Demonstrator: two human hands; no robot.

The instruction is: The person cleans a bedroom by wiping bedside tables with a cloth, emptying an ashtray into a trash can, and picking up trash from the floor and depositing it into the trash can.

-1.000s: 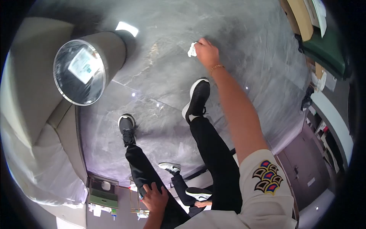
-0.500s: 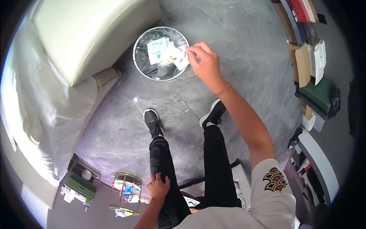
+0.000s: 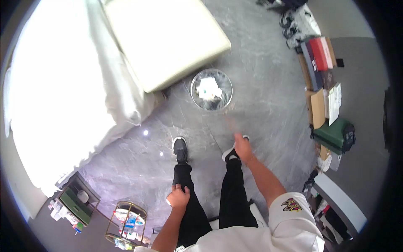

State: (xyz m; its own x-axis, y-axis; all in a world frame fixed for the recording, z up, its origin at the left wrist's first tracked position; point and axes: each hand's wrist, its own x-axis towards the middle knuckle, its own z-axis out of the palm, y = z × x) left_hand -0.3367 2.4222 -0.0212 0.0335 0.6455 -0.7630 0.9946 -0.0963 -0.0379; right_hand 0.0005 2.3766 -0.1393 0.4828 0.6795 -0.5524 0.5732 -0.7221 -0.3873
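My right hand (image 3: pixel 242 147) is smeared by motion over my right shoe, its fingers not clear; I see nothing in it. Ahead of it stands a round waste bin (image 3: pixel 223 100) with a dark liner, apart from the hand. Crumpled white paper and packaging (image 3: pixel 208 88) lie in the bin. My left hand (image 3: pixel 178 196) rests on my left trouser leg (image 3: pixel 183 174), fingers spread over the cloth. A small white edge shows beside its wrist side, too little to name.
A cream upholstered bed end (image 3: pixel 176 46) and white bedding (image 3: pixel 100 113) are at left. Shoe boxes (image 3: pixel 321 54) and a green case (image 3: pixel 334 135) line the right wall. A gold-framed cart (image 3: pixel 128 222) stands at lower left, near a green-drawer nightstand (image 3: pixel 75 206).
My right hand has drawn back from the bin's rim toward me. The white paper it touched now lies in the bin. The view has shifted, while my left hand stays on my leg.
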